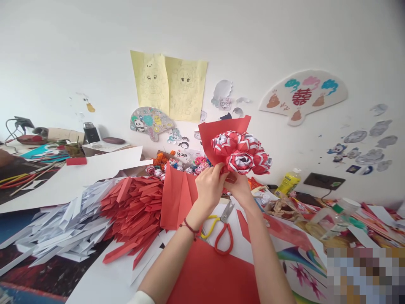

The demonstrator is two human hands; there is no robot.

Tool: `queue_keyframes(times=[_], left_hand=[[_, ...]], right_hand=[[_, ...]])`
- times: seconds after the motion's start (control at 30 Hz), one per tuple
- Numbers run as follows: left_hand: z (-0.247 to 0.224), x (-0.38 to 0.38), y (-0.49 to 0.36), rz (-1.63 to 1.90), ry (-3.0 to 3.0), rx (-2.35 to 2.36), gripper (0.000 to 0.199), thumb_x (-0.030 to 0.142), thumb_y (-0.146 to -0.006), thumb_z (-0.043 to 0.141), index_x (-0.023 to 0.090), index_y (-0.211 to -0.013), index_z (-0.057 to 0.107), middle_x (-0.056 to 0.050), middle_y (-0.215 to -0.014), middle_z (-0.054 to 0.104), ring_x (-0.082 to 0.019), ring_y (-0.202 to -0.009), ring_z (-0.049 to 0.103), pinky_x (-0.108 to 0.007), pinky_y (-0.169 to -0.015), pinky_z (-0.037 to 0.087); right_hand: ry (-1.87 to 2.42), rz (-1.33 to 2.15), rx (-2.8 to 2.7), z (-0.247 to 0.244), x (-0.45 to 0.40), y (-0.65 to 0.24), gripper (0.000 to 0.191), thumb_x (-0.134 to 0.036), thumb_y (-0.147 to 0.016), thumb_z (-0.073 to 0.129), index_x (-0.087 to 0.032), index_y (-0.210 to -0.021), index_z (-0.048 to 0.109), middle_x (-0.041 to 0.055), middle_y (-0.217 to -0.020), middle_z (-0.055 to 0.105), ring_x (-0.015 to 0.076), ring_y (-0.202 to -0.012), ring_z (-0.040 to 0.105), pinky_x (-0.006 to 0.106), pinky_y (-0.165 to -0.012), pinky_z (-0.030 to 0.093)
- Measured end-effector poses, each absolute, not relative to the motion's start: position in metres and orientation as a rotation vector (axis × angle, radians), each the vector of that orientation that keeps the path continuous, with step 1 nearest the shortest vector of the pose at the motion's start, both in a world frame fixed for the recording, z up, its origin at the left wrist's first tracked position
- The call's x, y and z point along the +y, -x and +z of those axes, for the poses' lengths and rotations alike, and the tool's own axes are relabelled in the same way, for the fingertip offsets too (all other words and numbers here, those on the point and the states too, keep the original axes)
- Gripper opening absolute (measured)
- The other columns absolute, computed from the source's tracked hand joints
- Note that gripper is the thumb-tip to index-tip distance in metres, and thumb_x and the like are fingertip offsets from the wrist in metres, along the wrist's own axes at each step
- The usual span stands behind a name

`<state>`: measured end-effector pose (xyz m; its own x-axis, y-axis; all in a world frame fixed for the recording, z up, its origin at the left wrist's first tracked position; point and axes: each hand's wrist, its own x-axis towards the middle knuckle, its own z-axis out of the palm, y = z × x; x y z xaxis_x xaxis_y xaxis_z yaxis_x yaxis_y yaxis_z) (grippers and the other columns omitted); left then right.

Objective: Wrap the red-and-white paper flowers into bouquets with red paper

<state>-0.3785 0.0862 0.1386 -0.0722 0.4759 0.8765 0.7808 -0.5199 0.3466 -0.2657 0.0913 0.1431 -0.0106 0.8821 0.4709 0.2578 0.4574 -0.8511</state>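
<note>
A bouquet of red-and-white paper flowers [242, 153] is held up in front of me, with a red paper sheet [207, 137] standing behind and to its left. My left hand [209, 185] is closed on the lower edge of that sheet, at the left of the flowers. Just below the blooms, my right hand [238, 188] is closed round the base of the bouquet; its fingertips are partly hidden. Below my hands, scissors [224, 238] with one red and one yellow handle lie open on white paper. Another creased red sheet [179, 196] stands left of my left wrist.
Piles of folded red strips [136, 211] and white strips [68, 228] lie at the left. A large red sheet [215, 276] is in front. At the right are a yellow bottle [288, 182], a dark phone-like device [325, 181] and paper clutter.
</note>
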Motion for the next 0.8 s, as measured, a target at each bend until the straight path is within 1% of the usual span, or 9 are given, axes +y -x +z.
queue_keyframes(times=[0.07,0.17,0.23,0.33,0.53,0.8], left_hand=[[0.14,0.085,0.378,-1.668,1.976,-1.383,0.015,0.031,-0.084,0.06,0.023,-0.096,0.064,0.0,-0.073,0.066,-0.013,-0.066,0.059,-0.023,-0.057,0.034],[0.142,0.085,0.378,-1.72,2.031,-1.405,0.014,0.029,-0.084,0.06,0.023,-0.096,0.064,-0.001,-0.078,0.068,-0.013,-0.07,0.06,-0.022,-0.061,0.038],[0.142,0.085,0.378,-1.739,2.056,-1.413,0.013,0.027,-0.084,0.06,0.023,-0.096,0.064,-0.001,-0.079,0.068,-0.013,-0.071,0.06,-0.022,-0.063,0.039],[0.143,0.085,0.378,-1.763,2.081,-1.425,0.013,0.028,-0.083,0.061,0.023,-0.094,0.065,-0.001,-0.079,0.068,-0.013,-0.071,0.06,-0.022,-0.063,0.04],[0.142,0.086,0.38,-1.785,2.118,-1.429,0.012,0.028,-0.083,0.06,0.023,-0.094,0.065,0.0,-0.077,0.067,-0.013,-0.07,0.06,-0.021,-0.063,0.041],[0.148,0.089,0.388,-1.829,2.193,-1.483,0.013,0.034,-0.082,0.062,0.024,-0.089,0.066,0.001,-0.071,0.069,-0.014,-0.065,0.061,-0.023,-0.062,0.041]], right_hand=[[0.968,0.742,-1.497,0.143,0.092,0.264,0.031,-0.021,-0.064,0.07,-0.017,-0.095,0.068,0.0064,-0.092,0.073,0.0256,-0.089,0.067,0.033,-0.077,0.053],[0.87,0.863,-1.451,0.14,0.096,0.26,0.041,-0.022,-0.063,0.074,-0.018,-0.102,0.065,0.0069,-0.098,0.072,0.0247,-0.095,0.066,0.033,-0.083,0.052],[0.844,0.929,-1.418,0.136,0.099,0.258,0.043,-0.023,-0.061,0.076,-0.018,-0.103,0.065,0.0075,-0.098,0.072,0.0245,-0.095,0.067,0.034,-0.083,0.052],[0.828,0.986,-1.36,0.13,0.103,0.257,0.044,-0.025,-0.059,0.078,-0.018,-0.101,0.066,0.0079,-0.099,0.072,0.0242,-0.095,0.067,0.034,-0.084,0.052],[0.86,1.131,-1.308,0.127,0.104,0.259,0.043,-0.03,-0.058,0.08,-0.015,-0.097,0.069,0.0101,-0.096,0.073,0.0255,-0.091,0.068,0.033,-0.077,0.054],[0.872,1.065,-1.27,0.129,0.1,0.263,0.043,-0.037,-0.056,0.082,-0.015,-0.091,0.071,0.0106,-0.096,0.073,0.0262,-0.086,0.069,0.035,-0.072,0.055]])
